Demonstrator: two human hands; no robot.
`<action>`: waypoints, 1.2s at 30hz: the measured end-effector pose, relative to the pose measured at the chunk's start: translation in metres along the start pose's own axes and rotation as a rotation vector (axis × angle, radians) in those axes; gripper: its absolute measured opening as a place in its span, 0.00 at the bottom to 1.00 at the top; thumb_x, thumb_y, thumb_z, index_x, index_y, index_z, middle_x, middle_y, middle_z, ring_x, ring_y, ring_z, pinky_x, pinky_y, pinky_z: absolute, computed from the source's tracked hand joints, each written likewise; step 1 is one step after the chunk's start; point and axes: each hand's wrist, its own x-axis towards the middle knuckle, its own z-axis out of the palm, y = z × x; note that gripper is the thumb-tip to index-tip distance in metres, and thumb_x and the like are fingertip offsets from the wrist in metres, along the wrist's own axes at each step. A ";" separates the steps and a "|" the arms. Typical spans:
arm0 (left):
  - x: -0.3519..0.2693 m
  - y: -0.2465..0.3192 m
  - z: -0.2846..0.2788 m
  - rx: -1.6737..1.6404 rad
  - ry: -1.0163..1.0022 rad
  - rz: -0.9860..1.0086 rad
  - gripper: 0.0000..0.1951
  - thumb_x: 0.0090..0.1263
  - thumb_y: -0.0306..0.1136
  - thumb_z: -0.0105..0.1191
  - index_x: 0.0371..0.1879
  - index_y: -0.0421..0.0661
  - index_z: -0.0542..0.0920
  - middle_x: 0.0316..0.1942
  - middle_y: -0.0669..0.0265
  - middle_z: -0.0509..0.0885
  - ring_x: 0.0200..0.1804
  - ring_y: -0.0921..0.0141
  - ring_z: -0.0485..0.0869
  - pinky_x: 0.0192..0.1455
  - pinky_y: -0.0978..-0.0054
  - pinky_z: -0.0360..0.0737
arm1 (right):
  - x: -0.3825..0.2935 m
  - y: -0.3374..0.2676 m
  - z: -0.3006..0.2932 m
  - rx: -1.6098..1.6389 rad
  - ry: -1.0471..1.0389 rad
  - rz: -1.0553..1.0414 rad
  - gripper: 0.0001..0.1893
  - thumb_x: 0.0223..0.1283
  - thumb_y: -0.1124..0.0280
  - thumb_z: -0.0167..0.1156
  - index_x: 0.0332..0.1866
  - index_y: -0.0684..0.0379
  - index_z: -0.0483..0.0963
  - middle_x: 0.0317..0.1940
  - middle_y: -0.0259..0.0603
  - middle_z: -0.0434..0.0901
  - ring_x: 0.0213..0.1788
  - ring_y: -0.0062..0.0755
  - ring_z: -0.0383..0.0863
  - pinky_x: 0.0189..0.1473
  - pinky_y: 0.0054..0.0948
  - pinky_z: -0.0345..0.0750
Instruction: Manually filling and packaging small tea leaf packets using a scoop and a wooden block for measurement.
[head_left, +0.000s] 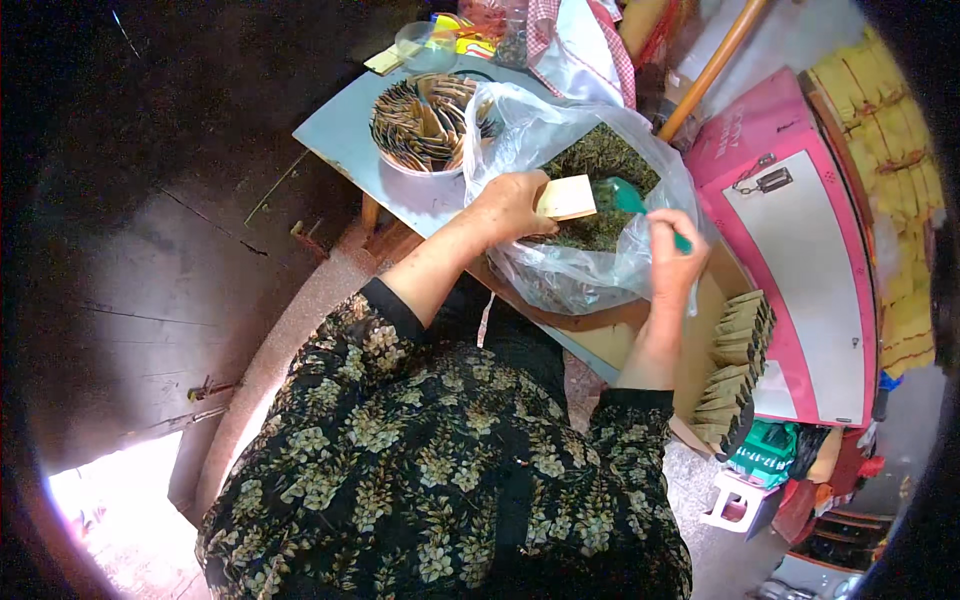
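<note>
My left hand (517, 206) grips a small cream paper packet (567, 198) over an open clear plastic bag (517, 124). Dried green-brown leaf material (604, 154) fills the bag. The fingers of my right hand (677, 244) hold a green plastic spoon (621, 195) by its handle, its bowl beside the packet's right edge and above the leaves. Whether the spoon carries any leaves, I cannot tell. Left of the bag, a round white tub (420, 169) holds many thin brown paper packets (420, 124) standing on edge.
A light blue-grey table (345, 142) bears the bag and tub. At its right, a cardboard box (694, 352) has rows of folded packets (739, 352) along its side. A pink and white cabinet (810, 277) stands beyond. Behind the bag are a checkered cloth (585, 52) and a wooden pole (712, 71).
</note>
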 end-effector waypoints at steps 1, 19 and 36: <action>0.000 0.001 0.000 0.001 0.001 0.002 0.24 0.45 0.40 0.71 0.38 0.40 0.78 0.31 0.52 0.83 0.37 0.55 0.83 0.41 0.63 0.76 | -0.006 0.006 0.000 -0.152 -0.076 -0.118 0.06 0.50 0.80 0.57 0.34 0.64 0.79 0.35 0.42 0.82 0.39 0.31 0.81 0.44 0.28 0.76; -0.004 0.031 0.016 -0.316 0.120 0.102 0.31 0.49 0.32 0.72 0.54 0.42 0.75 0.42 0.58 0.83 0.44 0.67 0.83 0.49 0.70 0.78 | -0.004 -0.051 0.016 -0.113 -0.144 -0.145 0.19 0.48 0.83 0.53 0.50 0.65 0.77 0.48 0.46 0.81 0.48 0.35 0.80 0.50 0.30 0.76; -0.007 0.031 0.018 -0.597 -0.103 0.101 0.34 0.51 0.31 0.72 0.59 0.41 0.73 0.49 0.65 0.81 0.52 0.74 0.77 0.55 0.73 0.75 | -0.005 -0.042 0.010 0.003 -0.236 -0.218 0.10 0.48 0.85 0.59 0.38 0.66 0.77 0.36 0.42 0.80 0.37 0.30 0.81 0.39 0.25 0.77</action>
